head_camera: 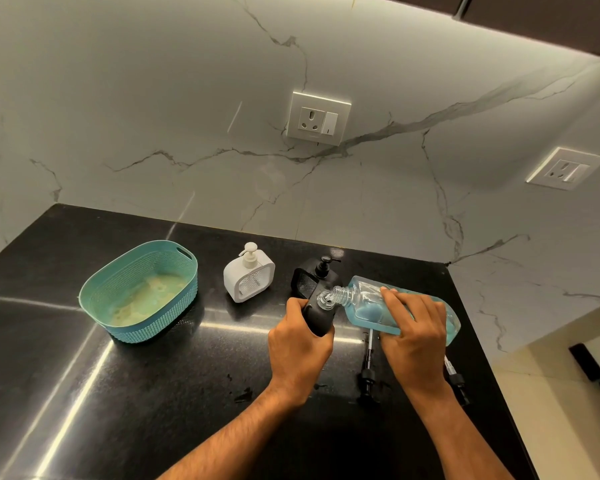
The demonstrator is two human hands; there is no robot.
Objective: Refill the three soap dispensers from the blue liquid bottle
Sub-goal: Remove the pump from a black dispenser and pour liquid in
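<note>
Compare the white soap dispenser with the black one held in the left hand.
The white dispenser stands upright on the counter, untouched; the black dispenser is tilted in the left hand. The white one has its pump on; the black one is open, with the blue liquid bottle at its mouth.

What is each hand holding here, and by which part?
Left hand grips the black dispenser around its body; right hand grips the tilted blue liquid bottle around its body.
</note>
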